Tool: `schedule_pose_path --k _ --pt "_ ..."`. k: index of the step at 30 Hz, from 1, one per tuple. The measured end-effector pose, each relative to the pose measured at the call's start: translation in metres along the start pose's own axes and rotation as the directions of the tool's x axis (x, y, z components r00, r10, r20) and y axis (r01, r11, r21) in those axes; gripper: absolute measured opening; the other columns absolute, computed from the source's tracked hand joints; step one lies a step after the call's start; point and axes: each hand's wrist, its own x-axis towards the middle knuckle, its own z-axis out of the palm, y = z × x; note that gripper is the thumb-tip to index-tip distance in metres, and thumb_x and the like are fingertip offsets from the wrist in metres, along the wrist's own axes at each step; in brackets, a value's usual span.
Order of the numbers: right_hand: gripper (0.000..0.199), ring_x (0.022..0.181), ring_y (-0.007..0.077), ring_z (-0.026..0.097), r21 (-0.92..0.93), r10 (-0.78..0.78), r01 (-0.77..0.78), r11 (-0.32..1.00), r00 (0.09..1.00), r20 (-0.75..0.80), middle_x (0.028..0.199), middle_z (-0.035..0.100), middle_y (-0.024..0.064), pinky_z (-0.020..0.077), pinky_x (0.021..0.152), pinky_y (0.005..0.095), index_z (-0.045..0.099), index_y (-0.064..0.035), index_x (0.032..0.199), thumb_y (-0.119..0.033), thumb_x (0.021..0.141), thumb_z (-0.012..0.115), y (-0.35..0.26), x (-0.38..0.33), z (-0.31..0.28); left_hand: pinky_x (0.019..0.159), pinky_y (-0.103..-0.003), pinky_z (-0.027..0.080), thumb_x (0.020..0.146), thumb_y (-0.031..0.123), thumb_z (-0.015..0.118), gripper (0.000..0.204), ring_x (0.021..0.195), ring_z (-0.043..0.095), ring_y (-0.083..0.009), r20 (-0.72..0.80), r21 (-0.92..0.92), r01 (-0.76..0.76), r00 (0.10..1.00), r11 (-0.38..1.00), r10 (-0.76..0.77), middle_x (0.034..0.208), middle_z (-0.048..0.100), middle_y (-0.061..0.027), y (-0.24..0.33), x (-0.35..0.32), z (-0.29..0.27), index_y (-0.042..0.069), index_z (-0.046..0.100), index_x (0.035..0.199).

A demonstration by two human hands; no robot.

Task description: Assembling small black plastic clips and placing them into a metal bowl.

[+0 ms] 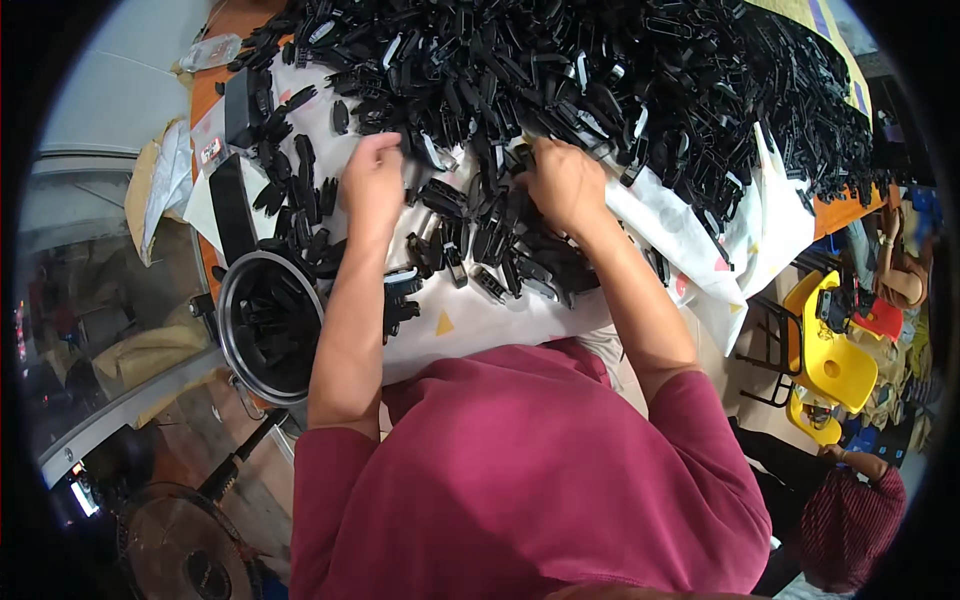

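Observation:
A great heap of small, long black plastic pieces (480,60), some with silvery strips, covers the far part of a white sheeted table (470,325). My left hand (372,190) is over the sheet at the heap's near edge. Its fingers are bent and smeared by motion, so whether they hold anything is hidden. My right hand (568,185) has its thumb and fingers closed on a black plastic piece (522,155). Between and below my hands lies a looser cluster of the same pieces (490,235).
A round metal-rimmed bowl (232,325) with black pieces inside stands at the left table edge. Dark boxy blocks (232,205) and a clear plastic bottle (210,52) are beyond it. A fan (195,560) is lower left. Yellow chairs (835,365) and other people are at right.

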Motion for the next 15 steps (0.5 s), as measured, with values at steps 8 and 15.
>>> schedule_pose_path --k 8,15 --pt "0.03 0.074 0.0209 0.057 0.501 0.209 -0.088 0.861 0.959 -0.19 0.088 0.057 0.0125 0.0463 0.067 0.0306 0.059 -0.0048 0.101 -0.012 0.072 0.064 0.004 -0.023 -0.009 0.068 -0.034 0.046 0.074 0.028 0.064 0.028 0.078 0.061 -0.0267 0.125 0.756 -0.379 0.884 0.534 0.451 0.083 0.063 -0.0091 0.027 -0.006 0.037 0.006 0.064 0.091" --pt "0.023 0.07 0.0177 0.061 0.998 0.237 -0.005 -0.061 0.971 0.02 0.093 0.059 0.0129 0.0488 0.049 0.022 0.053 0.0008 0.098 0.002 0.077 0.062 -0.006 -0.037 -0.046 0.069 -0.028 0.046 0.079 0.017 0.062 0.03 0.077 0.058 -0.0176 0.329 0.241 -0.39 0.894 0.889 0.303 0.094 0.061 -0.0069 0.031 -0.031 0.023 0.005 0.059 0.107"
